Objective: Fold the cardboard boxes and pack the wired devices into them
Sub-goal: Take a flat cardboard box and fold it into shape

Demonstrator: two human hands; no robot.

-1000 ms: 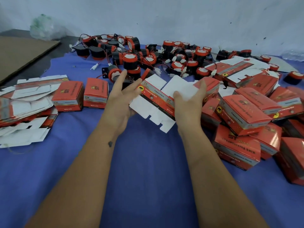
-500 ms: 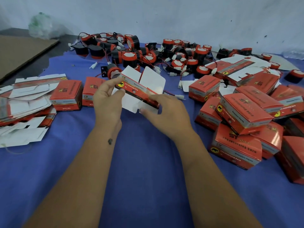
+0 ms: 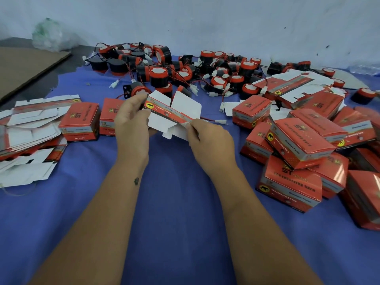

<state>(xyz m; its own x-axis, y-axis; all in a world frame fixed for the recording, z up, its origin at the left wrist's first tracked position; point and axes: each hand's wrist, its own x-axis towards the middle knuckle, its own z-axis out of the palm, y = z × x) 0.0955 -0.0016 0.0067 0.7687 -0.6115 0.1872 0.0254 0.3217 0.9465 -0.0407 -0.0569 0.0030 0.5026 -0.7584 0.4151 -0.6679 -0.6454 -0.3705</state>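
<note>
Both hands are holding one unfolded box blank (image 3: 174, 112) up off the blue cloth (image 3: 185, 202), right between them. Left hand (image 3: 131, 122) is gripping the blank's left end, fingers curled round the edge, thumb on top. Right hand (image 3: 209, 138) is pinching the lower right corner, fingers curled in tight. White inner flaps are sticking up and down, red printed strip running across the middle.

The blank is looking like thin, light card: bending easily, creasing if squeezed, glossy print probably a bit slippery. Best to be taking hold near the scored fold lines and panel edges, not the loose flaps, which would be buckling.

Wired devices (image 3: 158, 77) are lying in a heap just beyond the hands. Folded boxes (image 3: 298, 138) are piling to the right of the right hand, two more sitting just left of the left hand, flat blanks (image 3: 30, 128) stacking further left.
</note>
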